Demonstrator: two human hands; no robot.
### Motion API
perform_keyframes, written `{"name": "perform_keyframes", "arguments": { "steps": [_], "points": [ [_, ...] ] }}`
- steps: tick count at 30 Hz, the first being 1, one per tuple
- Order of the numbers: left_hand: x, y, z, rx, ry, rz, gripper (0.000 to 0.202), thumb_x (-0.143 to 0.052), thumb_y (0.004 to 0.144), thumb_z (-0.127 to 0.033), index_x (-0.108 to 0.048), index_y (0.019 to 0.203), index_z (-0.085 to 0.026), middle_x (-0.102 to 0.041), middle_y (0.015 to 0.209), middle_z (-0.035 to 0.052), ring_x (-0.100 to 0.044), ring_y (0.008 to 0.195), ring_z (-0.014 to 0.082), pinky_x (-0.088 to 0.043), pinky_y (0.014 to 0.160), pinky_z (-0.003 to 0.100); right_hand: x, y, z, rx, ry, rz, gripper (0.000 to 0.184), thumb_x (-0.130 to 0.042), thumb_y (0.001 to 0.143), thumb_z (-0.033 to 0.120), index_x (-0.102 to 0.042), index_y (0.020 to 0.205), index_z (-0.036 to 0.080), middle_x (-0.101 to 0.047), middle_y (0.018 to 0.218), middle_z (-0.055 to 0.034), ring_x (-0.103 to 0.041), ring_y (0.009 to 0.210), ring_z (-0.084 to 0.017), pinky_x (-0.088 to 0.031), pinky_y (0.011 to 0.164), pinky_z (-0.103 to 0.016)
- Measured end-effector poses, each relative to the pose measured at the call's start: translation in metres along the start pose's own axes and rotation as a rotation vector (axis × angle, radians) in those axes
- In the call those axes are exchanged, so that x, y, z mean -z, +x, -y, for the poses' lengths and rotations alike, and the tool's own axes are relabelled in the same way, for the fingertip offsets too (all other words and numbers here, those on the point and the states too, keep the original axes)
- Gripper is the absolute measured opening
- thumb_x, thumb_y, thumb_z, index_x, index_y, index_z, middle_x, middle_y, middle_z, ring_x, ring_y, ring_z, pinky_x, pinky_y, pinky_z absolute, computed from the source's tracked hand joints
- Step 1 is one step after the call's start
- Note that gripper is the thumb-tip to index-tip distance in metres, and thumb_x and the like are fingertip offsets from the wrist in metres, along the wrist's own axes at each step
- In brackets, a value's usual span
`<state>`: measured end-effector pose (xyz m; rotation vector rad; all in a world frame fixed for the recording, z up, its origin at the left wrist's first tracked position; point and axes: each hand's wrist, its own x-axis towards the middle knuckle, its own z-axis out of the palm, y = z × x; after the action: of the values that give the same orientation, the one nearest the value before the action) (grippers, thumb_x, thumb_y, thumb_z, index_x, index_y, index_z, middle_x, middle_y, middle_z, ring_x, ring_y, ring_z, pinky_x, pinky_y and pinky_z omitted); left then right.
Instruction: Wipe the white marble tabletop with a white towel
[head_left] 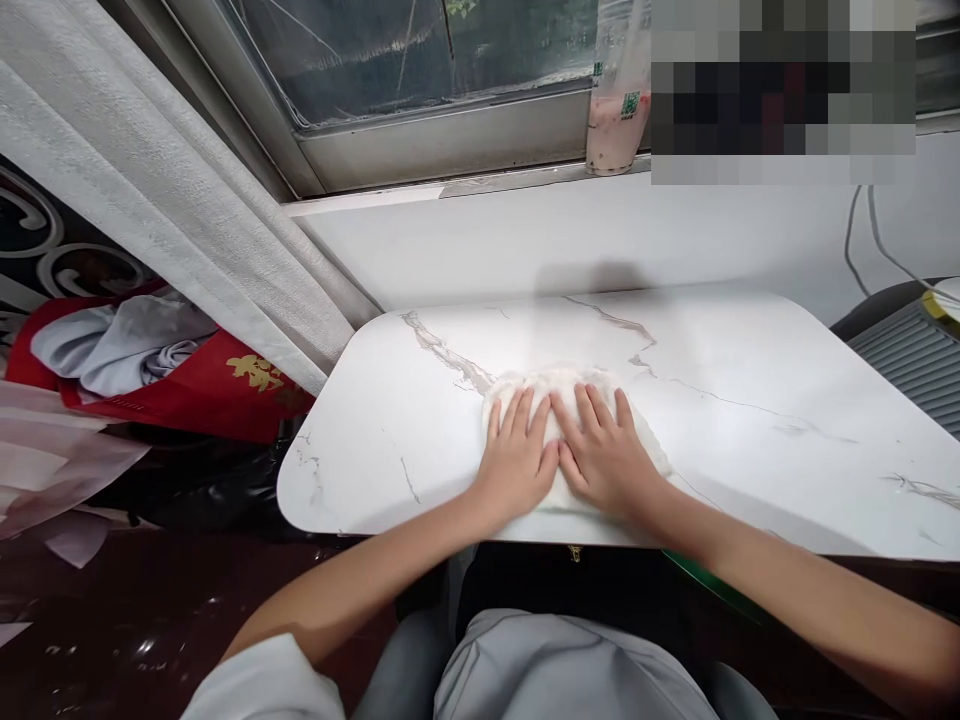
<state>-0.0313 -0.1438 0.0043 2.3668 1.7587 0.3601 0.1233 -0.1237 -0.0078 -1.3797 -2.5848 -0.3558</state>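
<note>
A white, soft-looking cloth (559,385) lies spread on the white marble-patterned table (390,420), close to its front edge. Flat on the cloth's left part rests my left hand (516,460), fingers stretched out and slightly apart. Beside it, my right hand (604,450) presses on the cloth's right part, also with fingers spread. The two thumbs meet near the middle. Much of the cloth is covered by my hands, and its edge shows above and to the right of them.
On the windowsill stands a plastic cup (619,120) with pink contents. A grey curtain (195,180) hangs at left, near a red bag (202,385) with clothes in it. At right are a grey ribbed object (915,350) and a cable (885,235).
</note>
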Motion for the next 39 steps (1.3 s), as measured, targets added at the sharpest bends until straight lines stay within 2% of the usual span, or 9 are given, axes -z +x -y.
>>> {"name": "perform_keyframes", "arguments": {
  "steps": [6,9,13,18,24,30,34,39],
  "points": [
    [0.006,0.086,0.056,0.086,-0.023,0.001,0.051,-0.035,0.1,-0.03,-0.036,0.15,-0.019,-0.032,0.161,0.0098,-0.023,0.151,0.021,-0.012,0.124,0.047,-0.028,0.09,-0.013,-0.078,-0.031,0.033,0.06,-0.026,0.098,0.031,-0.038,0.15,0.004,-0.047,0.144,-0.0299,-0.041,0.134,-0.044,-0.024,0.105,-0.066],
    [0.01,0.121,0.08,0.12,-0.079,-0.042,0.047,-0.029,0.102,-0.031,-0.04,0.147,-0.022,-0.036,0.159,0.0064,-0.027,0.15,0.0179,-0.014,0.124,0.045,-0.042,0.129,-0.021,-0.083,-0.013,0.031,0.06,-0.025,0.098,0.031,-0.036,0.15,0.003,-0.046,0.144,-0.0303,-0.039,0.135,-0.043,-0.023,0.105,-0.065],
    [0.013,0.153,0.101,0.156,-0.109,-0.102,0.045,-0.023,0.103,-0.031,-0.045,0.142,-0.025,-0.043,0.156,0.0029,-0.031,0.147,0.0152,-0.016,0.124,0.043,-0.055,0.169,-0.033,-0.062,0.031,0.019,0.06,-0.024,0.097,0.028,-0.036,0.15,0.003,-0.047,0.143,-0.0299,-0.038,0.132,-0.043,-0.022,0.104,-0.066],
    [0.017,0.176,0.12,0.151,-0.102,-0.141,0.044,-0.023,0.103,-0.03,-0.047,0.139,-0.024,-0.047,0.152,0.0026,-0.035,0.145,0.0148,-0.018,0.123,0.042,-0.064,0.201,-0.037,-0.06,0.043,0.025,0.059,-0.022,0.097,0.028,-0.036,0.15,0.004,-0.049,0.139,-0.0284,-0.04,0.128,-0.041,-0.02,0.105,-0.064],
    [0.02,0.181,0.128,0.116,-0.092,-0.139,0.044,-0.026,0.102,-0.031,-0.048,0.139,-0.023,-0.048,0.151,0.0036,-0.035,0.144,0.0159,-0.018,0.123,0.042,-0.064,0.207,-0.03,-0.099,0.039,0.007,0.059,-0.02,0.098,0.028,-0.036,0.148,0.003,-0.05,0.138,-0.029,-0.041,0.126,-0.042,-0.018,0.105,-0.064],
    [0.018,0.17,0.123,0.136,-0.06,-0.111,0.045,-0.027,0.102,-0.032,-0.044,0.142,-0.023,-0.041,0.157,0.0038,-0.03,0.148,0.0158,-0.015,0.124,0.041,-0.058,0.194,-0.026,-0.081,0.02,0.039,0.059,-0.02,0.099,0.028,-0.033,0.151,0.003,-0.045,0.145,-0.0283,-0.037,0.133,-0.041,-0.019,0.106,-0.066],
    [0.018,0.145,0.116,0.147,-0.039,-0.083,0.047,-0.029,0.102,-0.034,-0.04,0.146,-0.021,-0.035,0.16,0.0055,-0.025,0.15,0.017,-0.013,0.124,0.041,-0.054,0.174,-0.018,-0.028,0.015,0.019,0.059,-0.021,0.099,0.029,-0.033,0.151,0.003,-0.044,0.146,-0.0287,-0.038,0.135,-0.041,-0.022,0.107,-0.066],
    [0.02,0.095,0.103,0.129,-0.009,-0.04,0.05,-0.037,0.098,-0.027,-0.039,0.148,-0.018,-0.032,0.162,0.0077,-0.022,0.151,0.0183,-0.01,0.125,0.041,-0.038,0.133,0.007,0.011,-0.01,-0.016,0.059,-0.027,0.099,0.031,-0.037,0.15,0.003,-0.048,0.144,-0.0295,-0.042,0.133,-0.043,-0.025,0.106,-0.065]
  ]
}}
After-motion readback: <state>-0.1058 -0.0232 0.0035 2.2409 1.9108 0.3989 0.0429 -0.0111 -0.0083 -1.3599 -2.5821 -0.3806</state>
